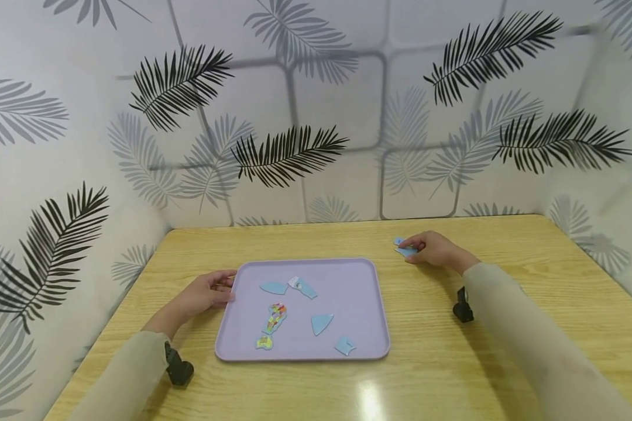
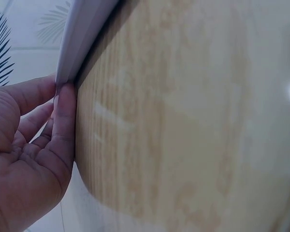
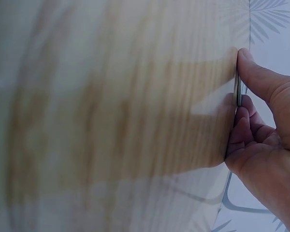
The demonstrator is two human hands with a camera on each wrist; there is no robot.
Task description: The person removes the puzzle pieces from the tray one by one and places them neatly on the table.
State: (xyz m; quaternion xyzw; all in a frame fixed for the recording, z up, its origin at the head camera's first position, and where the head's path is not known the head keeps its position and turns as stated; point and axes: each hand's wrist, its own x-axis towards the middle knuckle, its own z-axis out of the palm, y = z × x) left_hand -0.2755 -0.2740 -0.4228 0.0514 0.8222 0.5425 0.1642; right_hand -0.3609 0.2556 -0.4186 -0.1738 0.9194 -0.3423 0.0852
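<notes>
A lilac tray point(image 1: 347, 292) lies on the table, and my left hand point(image 1: 206, 294) is at its left edge. In the left wrist view, thumb and fingers of the left hand point(image 2: 31, 140) grip the tray's rim point(image 2: 82, 38). Beyond the tray's right back corner, my right hand point(image 1: 436, 250) pinches a light-blue puzzle piece point(image 1: 405, 251) flat against the tabletop. Another small blue piece point(image 1: 398, 240) shows just behind its fingers. The right wrist view has the right hand point(image 3: 268, 116) with thumb and fingertips at the two ends of the thin piece point(image 3: 239, 87).
In the tray lie several flat puzzle pieces: a multicoloured one point(image 1: 276, 316), a yellow-patterned one point(image 1: 264, 342), a blue triangle point(image 1: 322, 323), a notched blue one point(image 1: 344, 345), a curved blue one point(image 1: 274, 287) and a white-ended strip point(image 1: 302, 287). A leaf-patterned wall point(image 1: 347, 193) borders the wooden table point(image 1: 426, 380).
</notes>
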